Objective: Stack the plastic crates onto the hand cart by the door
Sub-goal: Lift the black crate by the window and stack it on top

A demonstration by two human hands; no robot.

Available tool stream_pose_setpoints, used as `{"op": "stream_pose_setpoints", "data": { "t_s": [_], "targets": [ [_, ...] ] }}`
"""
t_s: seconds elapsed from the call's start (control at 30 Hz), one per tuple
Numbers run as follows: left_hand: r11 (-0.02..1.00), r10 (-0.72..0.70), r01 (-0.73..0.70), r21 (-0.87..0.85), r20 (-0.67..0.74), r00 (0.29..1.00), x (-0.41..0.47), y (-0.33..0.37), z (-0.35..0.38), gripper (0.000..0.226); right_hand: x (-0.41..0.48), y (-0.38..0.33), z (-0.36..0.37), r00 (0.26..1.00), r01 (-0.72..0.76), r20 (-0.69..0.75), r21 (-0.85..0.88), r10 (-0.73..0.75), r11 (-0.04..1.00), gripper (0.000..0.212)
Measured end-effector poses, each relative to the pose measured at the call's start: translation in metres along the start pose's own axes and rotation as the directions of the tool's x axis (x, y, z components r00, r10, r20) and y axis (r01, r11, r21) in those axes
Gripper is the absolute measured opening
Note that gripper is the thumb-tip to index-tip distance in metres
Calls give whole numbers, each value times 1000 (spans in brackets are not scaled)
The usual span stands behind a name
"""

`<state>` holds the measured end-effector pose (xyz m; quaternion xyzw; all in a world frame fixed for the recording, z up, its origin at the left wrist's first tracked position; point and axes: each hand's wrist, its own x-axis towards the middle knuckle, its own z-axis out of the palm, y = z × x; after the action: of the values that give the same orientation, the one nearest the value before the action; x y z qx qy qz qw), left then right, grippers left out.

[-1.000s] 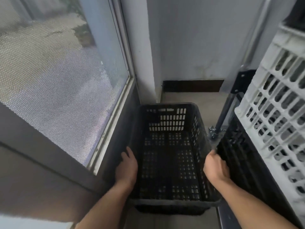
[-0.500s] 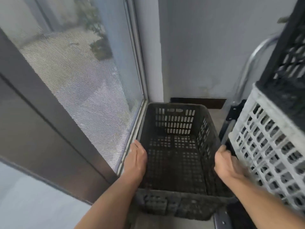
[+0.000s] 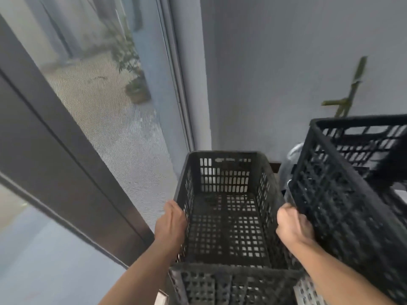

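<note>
An empty black plastic crate (image 3: 224, 194) with slotted walls is lifted in front of me, close to the corner. My left hand (image 3: 172, 221) grips its left rim and my right hand (image 3: 291, 224) grips its right rim. To the right stands a stack on the hand cart: another black crate (image 3: 343, 194) on top, with a bit of a white crate (image 3: 307, 290) showing under it at the bottom edge. A curved silver piece of the cart's handle (image 3: 294, 150) peeks out behind the stack. The cart's deck is hidden.
A glass door (image 3: 105, 119) with a mesh film and a dark frame (image 3: 55, 146) runs along the left. A grey wall (image 3: 275, 73) closes the corner ahead, with a dark baseboard (image 3: 275, 166) low down. A green stem (image 3: 350, 91) leans on the wall at right.
The black crate has risen from the floor with both hands on its rims. My view has lifted too, so the top black crate of the stack now shows at right.
</note>
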<state>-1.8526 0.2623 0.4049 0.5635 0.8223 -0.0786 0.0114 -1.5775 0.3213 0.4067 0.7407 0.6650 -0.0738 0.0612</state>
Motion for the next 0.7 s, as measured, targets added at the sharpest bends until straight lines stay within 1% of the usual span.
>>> {"op": "stream_pose_setpoints", "data": {
  "t_s": [0.07, 0.17, 0.27, 0.3, 0.37, 0.43, 0.53, 0.7],
  "targets": [
    [999, 17, -16, -48, 18, 1000, -7, -3, -26, 44, -11, 4, -27, 1000, -8, 0, 28, 8, 1000, 44],
    [989, -20, 24, -147, 29, 999, -19, -7, -65, 38, -28, 11, -68, 1000, -26, -5, 61, 27, 998, 44],
    [978, -25, 26, -205, 7, 1000, -33, -9, -108, 34, -43, 17, -110, 999, -44, -6, 87, 45, 995, 45],
    [979, -16, 17, -203, 4, 1000, -36, -10, -122, 37, -47, 19, -123, 999, -41, -16, 92, 43, 995, 43],
    [967, -52, 47, -249, -16, 999, -44, -10, -153, 52, -57, 22, -153, 999, -37, -34, 97, 40, 995, 37],
    [956, -90, 74, -285, -45, 995, -50, -13, -179, 59, -66, 26, -183, 998, -29, -59, 109, 35, 994, 32],
    [968, -106, 89, -234, -60, 993, -55, -17, -218, 59, -75, 30, -223, 996, -4, -86, 139, 16, 990, 31],
    [970, -97, 71, -232, -105, 990, -69, -21, -275, 42, -85, 35, -276, 992, 33, -129, 162, -12, 986, 39]
  ]
}}
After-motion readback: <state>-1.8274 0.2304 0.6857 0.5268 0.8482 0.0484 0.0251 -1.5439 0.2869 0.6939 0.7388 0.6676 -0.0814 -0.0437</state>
